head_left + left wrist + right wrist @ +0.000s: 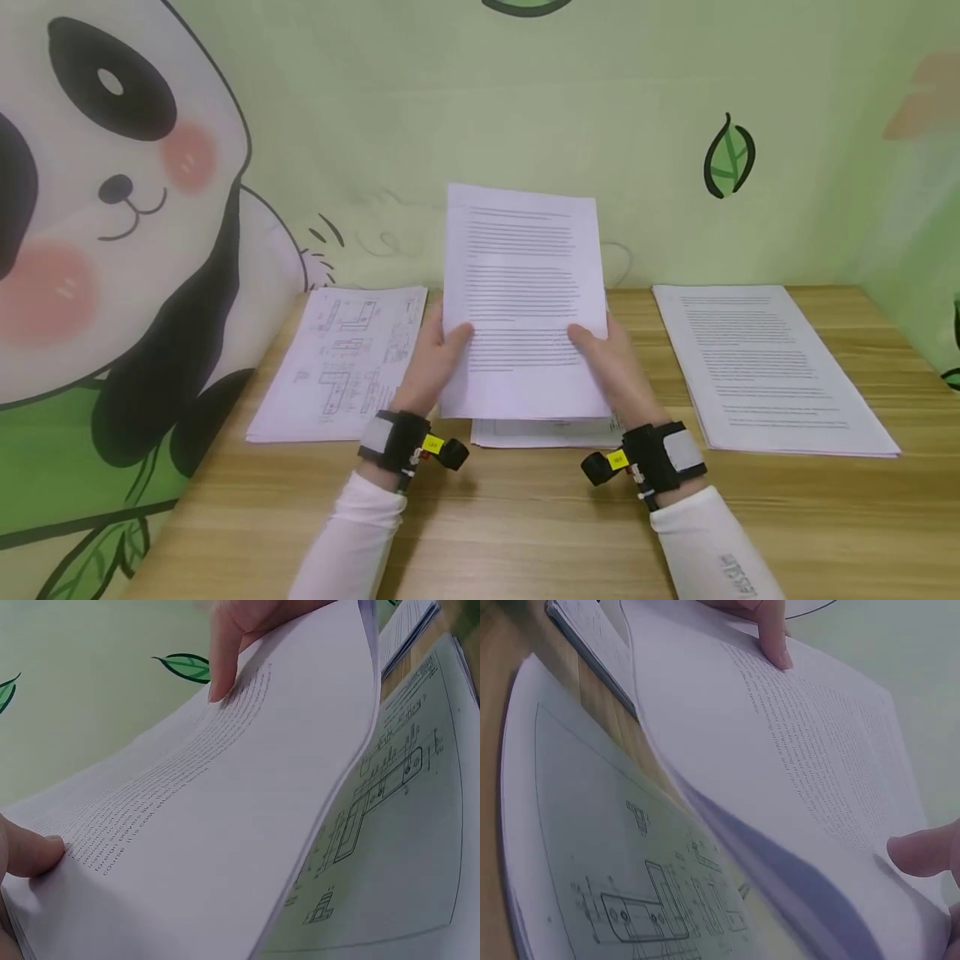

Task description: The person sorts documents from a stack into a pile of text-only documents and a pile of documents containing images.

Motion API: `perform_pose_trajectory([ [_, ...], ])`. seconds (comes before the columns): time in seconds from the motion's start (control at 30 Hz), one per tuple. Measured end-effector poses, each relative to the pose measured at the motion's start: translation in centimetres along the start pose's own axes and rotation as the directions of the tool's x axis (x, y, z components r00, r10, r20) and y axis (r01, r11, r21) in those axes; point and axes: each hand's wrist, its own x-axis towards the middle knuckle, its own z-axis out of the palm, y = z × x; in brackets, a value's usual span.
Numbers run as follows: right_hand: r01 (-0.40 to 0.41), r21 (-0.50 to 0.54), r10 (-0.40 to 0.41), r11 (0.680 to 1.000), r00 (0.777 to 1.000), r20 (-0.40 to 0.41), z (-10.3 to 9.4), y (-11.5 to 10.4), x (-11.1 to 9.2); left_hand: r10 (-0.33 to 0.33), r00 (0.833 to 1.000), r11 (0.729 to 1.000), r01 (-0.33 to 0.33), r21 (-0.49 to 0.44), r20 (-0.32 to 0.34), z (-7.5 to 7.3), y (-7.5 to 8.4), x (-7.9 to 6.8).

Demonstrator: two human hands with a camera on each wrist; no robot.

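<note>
A stack of printed paper sheets [525, 292] is held up off the table, tilted, its text side showing. My left hand [431, 362] grips its left edge, with the thumb on top and the fingers hidden behind. On the opposite edge my right hand [615, 362] grips in the same way; its thumb [922, 851] presses the text side. Beneath the raised stack lies another pile with a technical drawing [390, 825] on its top sheet, mostly covered in the head view. The lower edges of the held sheets bend and part slightly in the right wrist view.
At the left of the wooden table [525, 517] lies a pile of drawing sheets [345, 367]. A pile of text sheets [765, 375] lies at the right. Behind the table stands a green wall [600, 125] printed with leaves and a panda.
</note>
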Motion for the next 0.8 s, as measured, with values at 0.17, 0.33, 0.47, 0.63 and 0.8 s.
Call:
perform_pose_trajectory([
  [0.17,0.006,-0.047,-0.006,0.999,1.0,0.0,-2.0,0.2,-0.3,-0.06,0.998,0.998,0.061,-0.025,0.021,2.0,-0.4,0.3],
  [0.33,0.012,-0.109,-0.017,0.994,0.999,-0.042,-4.0,0.1,-0.6,-0.083,0.996,0.996,0.084,-0.032,0.026,3.9,-0.5,0.4],
  [0.47,0.035,-0.193,-0.056,0.981,0.993,-0.104,-5.9,0.2,-0.8,-0.1,0.992,0.993,0.104,-0.048,0.079,5.6,-0.6,0.5],
  [0.63,0.044,-0.239,-0.082,0.97,0.985,-0.153,-8.6,0.8,-0.9,-0.134,0.981,0.988,0.143,-0.052,0.14,8.0,-0.5,0.5],
  [0.8,0.011,-0.266,-0.066,0.964,0.978,-0.198,-11.3,1.0,-1.1,-0.175,0.968,0.983,0.183,-0.027,0.179,10.1,-0.6,0.7],
])
